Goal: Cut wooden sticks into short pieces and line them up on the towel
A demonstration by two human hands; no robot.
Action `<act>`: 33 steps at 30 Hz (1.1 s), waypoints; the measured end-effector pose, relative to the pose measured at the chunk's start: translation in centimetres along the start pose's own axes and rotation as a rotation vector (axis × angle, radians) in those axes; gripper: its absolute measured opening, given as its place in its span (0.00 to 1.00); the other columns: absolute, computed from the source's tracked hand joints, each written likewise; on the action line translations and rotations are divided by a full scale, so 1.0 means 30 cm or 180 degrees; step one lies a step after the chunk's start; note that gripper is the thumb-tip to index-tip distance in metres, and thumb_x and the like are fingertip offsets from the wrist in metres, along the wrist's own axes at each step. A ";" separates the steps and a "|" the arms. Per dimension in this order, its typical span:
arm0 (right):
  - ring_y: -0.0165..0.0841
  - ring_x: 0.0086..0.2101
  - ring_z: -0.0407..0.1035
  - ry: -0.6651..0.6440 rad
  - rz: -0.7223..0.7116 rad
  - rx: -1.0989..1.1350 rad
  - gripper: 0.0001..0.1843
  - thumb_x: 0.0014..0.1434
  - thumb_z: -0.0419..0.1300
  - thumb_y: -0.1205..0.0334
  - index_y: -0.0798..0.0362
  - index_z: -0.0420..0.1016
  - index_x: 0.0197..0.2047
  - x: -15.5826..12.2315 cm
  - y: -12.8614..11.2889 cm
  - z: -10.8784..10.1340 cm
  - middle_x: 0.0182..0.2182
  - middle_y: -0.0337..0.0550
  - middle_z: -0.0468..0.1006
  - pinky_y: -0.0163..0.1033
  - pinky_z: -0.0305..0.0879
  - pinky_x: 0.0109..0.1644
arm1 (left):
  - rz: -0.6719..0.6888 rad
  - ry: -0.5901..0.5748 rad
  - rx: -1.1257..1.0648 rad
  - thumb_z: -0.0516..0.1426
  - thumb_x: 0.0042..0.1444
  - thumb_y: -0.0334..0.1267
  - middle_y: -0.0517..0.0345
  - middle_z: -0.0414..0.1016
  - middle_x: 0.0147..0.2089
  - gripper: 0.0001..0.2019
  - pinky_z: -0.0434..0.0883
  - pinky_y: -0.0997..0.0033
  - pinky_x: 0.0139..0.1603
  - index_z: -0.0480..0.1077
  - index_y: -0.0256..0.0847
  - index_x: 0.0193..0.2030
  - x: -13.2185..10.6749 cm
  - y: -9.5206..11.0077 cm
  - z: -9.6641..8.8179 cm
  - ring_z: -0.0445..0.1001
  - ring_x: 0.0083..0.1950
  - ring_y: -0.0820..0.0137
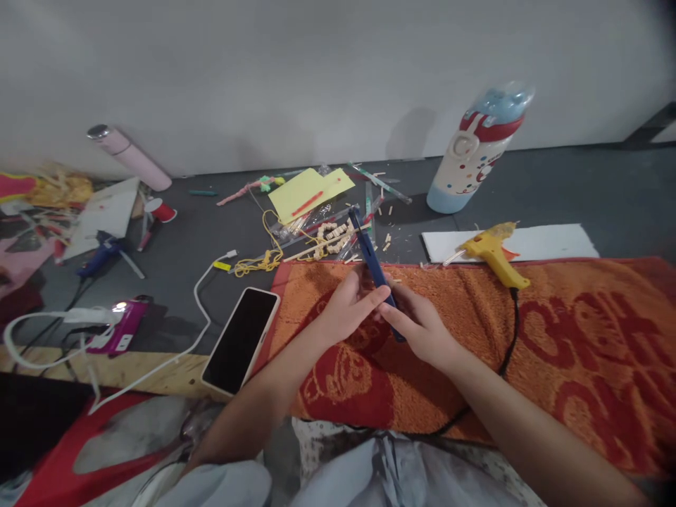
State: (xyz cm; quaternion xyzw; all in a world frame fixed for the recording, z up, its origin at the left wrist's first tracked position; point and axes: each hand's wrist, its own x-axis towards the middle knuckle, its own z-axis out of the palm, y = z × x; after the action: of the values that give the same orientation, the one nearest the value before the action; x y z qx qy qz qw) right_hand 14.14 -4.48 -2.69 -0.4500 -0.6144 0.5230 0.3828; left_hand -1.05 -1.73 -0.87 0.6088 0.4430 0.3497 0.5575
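Observation:
Both hands grip a long, narrow dark blue tool (374, 266), tilted with its far end toward the wall. My left hand (351, 306) is closed around its left side, the thumb lying across it. On the other side, my right hand (420, 324) is closed on its near part. The tool's exact kind is unclear. Near its far tip lies a thin pale wooden stick (311, 248); whether they touch I cannot tell. Just beyond are beige bead-like pieces joined in a curved shape (332, 239) and short cut stick bits (387, 243).
Under my hands lies an orange towel (448, 296). To the right are a yellow glue gun (493, 255) on a white board (560, 241) and a tall bottle (472, 162). Leftward are a phone (241, 341), white cable (198, 292), blue glue gun (100, 255) and purple power strip (127, 327).

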 end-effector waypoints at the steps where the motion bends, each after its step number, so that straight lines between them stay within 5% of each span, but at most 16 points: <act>1: 0.41 0.41 0.71 -0.0034 -0.0057 -0.0071 0.24 0.62 0.54 0.46 0.53 0.68 0.54 0.000 0.002 -0.001 0.42 0.48 0.77 0.44 0.67 0.46 | -0.0017 -0.0043 -0.0271 0.56 0.57 0.52 0.49 0.74 0.50 0.21 0.71 0.64 0.50 0.60 0.40 0.50 0.001 -0.003 0.005 0.74 0.49 0.66; 5: 0.43 0.46 0.70 -0.0141 -0.0257 -0.0158 0.23 0.62 0.54 0.47 0.54 0.67 0.54 0.000 0.005 -0.005 0.45 0.49 0.76 0.47 0.66 0.52 | 0.0153 -0.0075 -0.0986 0.61 0.51 0.54 0.47 0.73 0.51 0.27 0.71 0.62 0.52 0.58 0.40 0.49 -0.001 -0.012 0.018 0.74 0.51 0.63; 15: 0.43 0.46 0.71 -0.0136 -0.0309 0.0034 0.22 0.62 0.55 0.48 0.52 0.67 0.54 0.001 0.020 0.003 0.46 0.49 0.76 0.51 0.65 0.56 | 0.0271 0.0331 -0.1186 0.64 0.48 0.52 0.53 0.74 0.45 0.25 0.71 0.64 0.48 0.61 0.42 0.46 -0.002 -0.028 0.045 0.75 0.46 0.65; 33: 0.41 0.41 0.72 -0.0100 -0.0256 -0.0234 0.19 0.62 0.54 0.52 0.53 0.68 0.52 0.000 -0.004 -0.004 0.44 0.49 0.77 0.45 0.68 0.46 | 0.0324 0.0521 -0.1073 0.63 0.47 0.54 0.54 0.75 0.41 0.25 0.73 0.68 0.44 0.61 0.41 0.44 -0.003 -0.025 0.056 0.76 0.43 0.68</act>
State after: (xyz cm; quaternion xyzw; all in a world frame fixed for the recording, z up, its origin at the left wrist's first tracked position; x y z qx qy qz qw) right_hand 14.23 -4.45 -2.57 -0.4305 -0.6567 0.4912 0.3771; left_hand 0.35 -2.45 -1.84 0.4980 0.3906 0.4950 0.5953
